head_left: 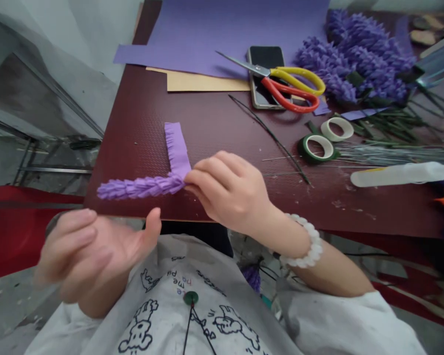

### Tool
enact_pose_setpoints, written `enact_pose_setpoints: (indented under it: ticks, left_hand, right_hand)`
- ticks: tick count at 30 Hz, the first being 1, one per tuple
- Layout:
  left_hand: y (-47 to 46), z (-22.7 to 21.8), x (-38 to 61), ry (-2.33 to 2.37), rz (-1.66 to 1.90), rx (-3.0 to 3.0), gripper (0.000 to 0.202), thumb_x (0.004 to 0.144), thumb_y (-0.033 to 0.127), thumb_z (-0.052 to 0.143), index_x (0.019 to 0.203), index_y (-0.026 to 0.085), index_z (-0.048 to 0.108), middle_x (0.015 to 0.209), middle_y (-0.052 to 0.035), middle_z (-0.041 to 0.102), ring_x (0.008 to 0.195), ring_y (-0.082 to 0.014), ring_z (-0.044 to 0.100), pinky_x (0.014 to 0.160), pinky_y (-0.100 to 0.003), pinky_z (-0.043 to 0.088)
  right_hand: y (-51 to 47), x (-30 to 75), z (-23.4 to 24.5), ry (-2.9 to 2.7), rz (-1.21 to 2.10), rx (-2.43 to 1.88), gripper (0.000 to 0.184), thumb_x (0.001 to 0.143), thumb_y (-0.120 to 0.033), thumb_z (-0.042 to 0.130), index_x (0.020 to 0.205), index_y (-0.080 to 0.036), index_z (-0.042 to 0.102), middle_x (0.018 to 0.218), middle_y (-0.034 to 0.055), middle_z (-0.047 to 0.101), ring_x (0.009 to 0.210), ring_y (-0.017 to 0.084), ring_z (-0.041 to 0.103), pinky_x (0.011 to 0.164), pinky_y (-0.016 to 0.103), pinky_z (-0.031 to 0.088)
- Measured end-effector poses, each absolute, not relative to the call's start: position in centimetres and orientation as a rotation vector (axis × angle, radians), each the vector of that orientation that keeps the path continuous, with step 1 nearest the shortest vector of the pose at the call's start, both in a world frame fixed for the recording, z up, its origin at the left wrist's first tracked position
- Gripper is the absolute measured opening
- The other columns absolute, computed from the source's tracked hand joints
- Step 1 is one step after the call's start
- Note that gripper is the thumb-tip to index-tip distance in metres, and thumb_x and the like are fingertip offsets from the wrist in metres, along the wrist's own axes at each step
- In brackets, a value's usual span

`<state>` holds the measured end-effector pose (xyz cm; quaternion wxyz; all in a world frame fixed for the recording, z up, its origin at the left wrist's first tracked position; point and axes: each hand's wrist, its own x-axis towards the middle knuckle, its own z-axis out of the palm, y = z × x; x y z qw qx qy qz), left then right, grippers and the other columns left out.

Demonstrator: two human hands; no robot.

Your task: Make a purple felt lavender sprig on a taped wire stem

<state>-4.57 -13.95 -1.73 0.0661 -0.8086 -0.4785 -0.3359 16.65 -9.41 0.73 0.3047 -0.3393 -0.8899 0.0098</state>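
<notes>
My right hand (231, 190) pinches the base end of a purple paper lavender flower (140, 187) between thumb and fingers. The flower lies level just above the table's near edge, its tip pointing left. From its base a fringed purple paper strip (178, 148) stands away toward the far side, cut into fine teeth along its left edge. My left hand (99, 249) is apart from the flower, below and left of it, palm up with fingers spread and slightly blurred. Any stem inside the flower's base is hidden by my right fingers.
Scissors (261, 70) with red and yellow handles rest across a phone (257, 96). Purple sheets (214, 29) cover the back. Finished purple flowers (358, 54), tape rolls (318, 149), wires (385, 153) and a white glue gun (395, 173) lie to the right on the dark red table (133, 123).
</notes>
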Motion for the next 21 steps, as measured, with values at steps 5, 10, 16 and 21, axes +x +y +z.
enact_pose_setpoints:
  ticks: [5,10,16,21]
  left_hand:
    - [-16.1,-1.4,-4.0,-1.344,-0.903,-2.279,0.038,0.067,0.021,0.077,0.099,0.026,0.057,0.089,-0.0058,0.064,0.091,-0.0248,0.055,0.076,-0.044,0.045]
    - [-15.4,-1.5,-3.0,-1.457,-0.772,-2.504,0.032,0.075,0.025,0.069,0.105,0.027,0.06,0.101,-0.0053,0.07,0.097,-0.027,0.058,0.087,-0.048,0.043]
    - [-14.8,-0.8,-3.3,-1.501,-0.728,-2.531,0.043,0.076,0.027,0.067,0.116,0.022,0.054,0.105,-0.0087,0.068,0.1,-0.0284,0.059,0.091,-0.049,0.042]
    - [-14.7,-0.6,-3.2,-1.533,-0.597,-2.57,0.024,0.079,0.023,0.063,0.103,0.024,0.058,0.097,-0.0064,0.069,0.093,-0.0259,0.061,0.086,-0.045,0.044]
  right_hand:
    - [-10.5,16.7,-1.7,-2.519,-0.026,-0.801,0.024,0.093,-0.016,0.044,0.077,-0.018,0.062,0.08,0.0057,0.062,0.073,0.017,0.045,0.066,0.034,0.034]
    - [-10.3,16.5,-2.4,-2.452,0.293,-0.86,0.022,0.093,-0.02,0.048,0.081,-0.017,0.066,0.081,0.0056,0.065,0.081,0.019,0.046,0.071,0.034,0.036]
    - [-9.0,16.5,-1.9,-2.419,0.606,-0.919,0.015,0.088,-0.026,0.059,0.081,-0.018,0.069,0.082,0.0053,0.064,0.082,0.019,0.045,0.073,0.035,0.035]
    - [-9.3,16.3,-1.6,-2.467,0.558,-0.955,0.016,0.089,-0.024,0.056,0.081,-0.017,0.068,0.081,0.0054,0.064,0.081,0.019,0.044,0.072,0.035,0.033]
